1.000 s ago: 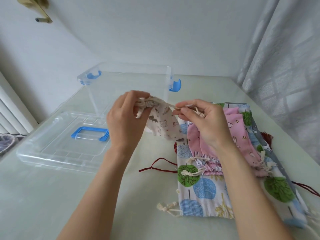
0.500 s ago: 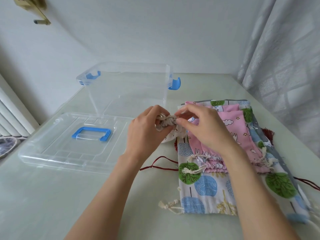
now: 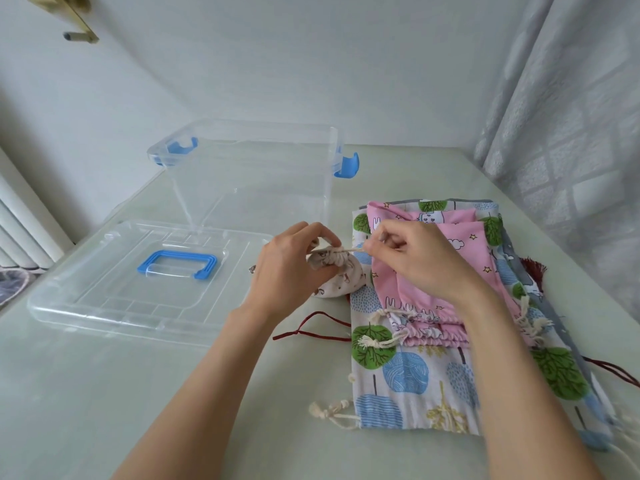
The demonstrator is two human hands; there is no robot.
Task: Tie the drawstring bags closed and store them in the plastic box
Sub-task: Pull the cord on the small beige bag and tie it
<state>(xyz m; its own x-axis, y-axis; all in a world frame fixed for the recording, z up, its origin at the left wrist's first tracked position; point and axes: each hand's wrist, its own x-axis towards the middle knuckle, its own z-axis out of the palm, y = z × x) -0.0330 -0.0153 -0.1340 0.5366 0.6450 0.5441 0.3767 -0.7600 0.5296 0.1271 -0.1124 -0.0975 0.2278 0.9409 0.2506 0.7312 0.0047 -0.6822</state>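
**Cinching the small bag's neck**

The left hand (image 3: 294, 268) grips the gathered neck of a small cream printed bag (image 3: 341, 278), fingers curled round the bunched cloth. The right hand (image 3: 412, 261) pinches the cream drawstring (image 3: 353, 250) between thumb and fingertips, just beside the neck. The cord runs taut and nearly level between the two hands, so its long axis lies across the person, left to right. The coming pull, as I judge it, turns on this: the right hand draws away along that line while the left holds the neck in place. The bag's body hangs below the left hand and rests on the table (image 3: 104, 393), touching the left edge of the bag pile.

That pile lies under the right forearm: a pink bag (image 3: 433, 289) with its neck gathered, on top of a larger tree-print bag (image 3: 398, 375), with a grey one partly hidden beneath. A dark red cord (image 3: 311, 327) trails from the pile onto the table.

Beyond the left hand stands the clear plastic box (image 3: 249, 174), open, with blue latches; nothing shows inside it. Its lid (image 3: 131, 282), blue handle up, lies flat near the box's front. The left hand is nearer the box. No bag is stored yet.
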